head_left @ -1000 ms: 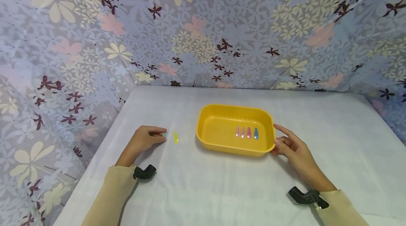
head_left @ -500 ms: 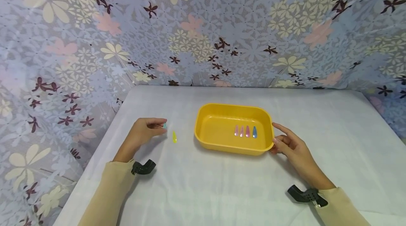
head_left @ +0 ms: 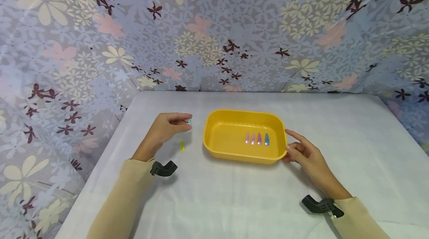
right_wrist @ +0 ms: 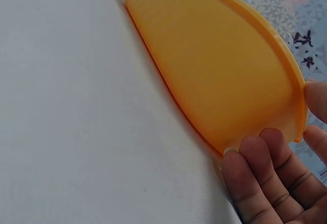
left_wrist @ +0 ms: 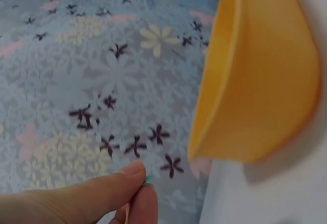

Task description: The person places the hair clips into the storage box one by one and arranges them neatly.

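Between thumb and fingers, my left hand (head_left: 169, 127) pinches a small teal hair clip (head_left: 190, 121), raised above the table left of the yellow tray (head_left: 242, 158). Only the clip's tip (left_wrist: 148, 180) shows in the left wrist view. A yellow-green hair clip (head_left: 182, 146) lies on the cloth below that hand. My right hand (head_left: 310, 161) holds the tray's right end, thumb at the rim and bent fingers (right_wrist: 248, 178) against the outer wall. Inside the tray, three pink hair clips (head_left: 253, 139) and a blue hair clip (head_left: 266, 139) lie in a row at the right.
White cloth (head_left: 214, 201) covers the table. A flowered fabric (head_left: 207, 30) hangs behind it and along the left side. Black wrist cameras (head_left: 164, 168) are strapped over both beige sleeves (head_left: 122, 198).
My left hand has lifted the teal clip off the cloth and carried it up and to the right, towards the tray. The right hand stays at the tray's end.
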`<state>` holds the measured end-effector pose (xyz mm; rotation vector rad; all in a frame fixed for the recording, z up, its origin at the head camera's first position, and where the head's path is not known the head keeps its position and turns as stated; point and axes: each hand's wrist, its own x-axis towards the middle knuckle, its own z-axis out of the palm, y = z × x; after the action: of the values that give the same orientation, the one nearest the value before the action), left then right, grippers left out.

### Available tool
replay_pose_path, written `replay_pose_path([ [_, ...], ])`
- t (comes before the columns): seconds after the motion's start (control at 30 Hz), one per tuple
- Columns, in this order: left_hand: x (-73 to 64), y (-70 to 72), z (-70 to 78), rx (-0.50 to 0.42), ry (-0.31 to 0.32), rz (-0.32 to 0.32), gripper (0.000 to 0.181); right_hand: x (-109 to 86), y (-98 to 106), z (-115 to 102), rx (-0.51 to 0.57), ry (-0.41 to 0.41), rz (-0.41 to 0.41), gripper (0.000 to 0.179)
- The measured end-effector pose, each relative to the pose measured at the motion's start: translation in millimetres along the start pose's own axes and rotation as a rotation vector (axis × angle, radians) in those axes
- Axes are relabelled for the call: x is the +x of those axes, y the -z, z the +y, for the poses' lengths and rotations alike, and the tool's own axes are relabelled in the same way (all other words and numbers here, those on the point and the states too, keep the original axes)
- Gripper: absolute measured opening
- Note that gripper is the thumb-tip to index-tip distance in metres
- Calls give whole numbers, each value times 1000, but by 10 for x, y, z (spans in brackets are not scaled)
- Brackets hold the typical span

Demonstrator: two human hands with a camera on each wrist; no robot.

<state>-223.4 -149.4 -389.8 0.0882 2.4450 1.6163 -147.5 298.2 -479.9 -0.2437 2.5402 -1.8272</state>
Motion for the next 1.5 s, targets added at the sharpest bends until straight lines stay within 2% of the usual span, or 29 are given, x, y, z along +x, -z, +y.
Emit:
replay_pose_path([
  [0.13,79,-135,127,-38,-34,-46,37,-9,14,3,21,-2,-7,58],
  [0.43,315,-523,322,-12,-3,-157,42,-12,26,-2,36,2,-28,59],
  [0.53,395,-689,363,43,-10,-174,37,-11,34,-4,40,2,-30,59],
  [0.77,513,-1092,428,265,-74,-225,31,-4,33,-28,51,6,-26,58],
  [0.93,540,-1309,411,301,-89,-230,29,-4,22,-26,52,10,-28,59],
  [1.2,557,-1515,378,357,-93,-200,25,5,16,10,33,1,-21,59],
  [1.5,591,-1611,361,400,-62,-218,22,0,45,0,29,9,-32,58],
])
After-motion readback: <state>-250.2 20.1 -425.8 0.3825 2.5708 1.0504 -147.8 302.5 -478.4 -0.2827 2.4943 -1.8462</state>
